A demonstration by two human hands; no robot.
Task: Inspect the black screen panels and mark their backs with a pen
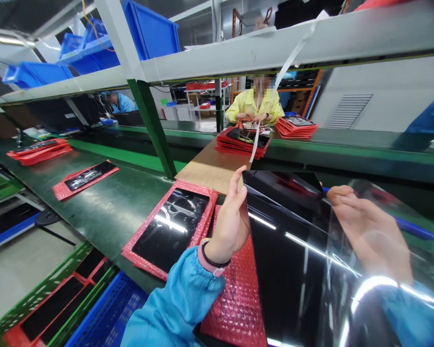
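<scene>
My left hand point(231, 219) is closed on the left edge of a glossy black screen panel point(289, 270), which stands tilted in front of me. On the right a clear plastic film point(419, 207) curls away from the panel. My right hand point(372, 231) shows through that film, its fingers bent close to the panel's upper right edge. A thin blue pen-like stick point(417, 229) runs through this hand; the fingertips' exact hold on the film is partly hidden. Red bubble wrap point(235, 294) lies under the panel. Left of it another black screen point(173, 229) rests on a red bubble-wrap sleeve.
A cardboard sheet point(202, 166) and stacked red sleeves point(240, 142) lie ahead. A green post point(154, 130) holds the overhead shelf point(238, 58). At lower left stand a green crate point(54, 274) and a blue crate point(104, 313). A person in yellow point(255, 103) works opposite.
</scene>
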